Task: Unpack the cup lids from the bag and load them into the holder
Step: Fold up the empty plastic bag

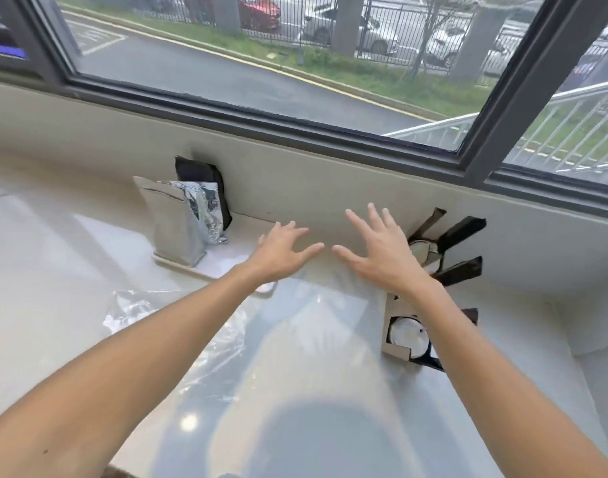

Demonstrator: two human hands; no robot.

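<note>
My left hand (283,251) and my right hand (381,251) are stretched out side by side above the counter, fingers spread, holding nothing. A clear plastic bag (178,326) lies crumpled and flat on the counter under my left forearm. At the right stands the cardboard and black lid holder (395,343) with black dividers. White cup lids (409,334) sit in its front slot, and more lids (428,253) show in a rear slot just right of my right hand. My right forearm hides part of the holder.
A silver foil pouch (178,222) and a black pouch (202,177) stand at the back left against the wall under the window (295,63). The glossy white counter (312,374) spreads in front of me; a wall bounds it on the right.
</note>
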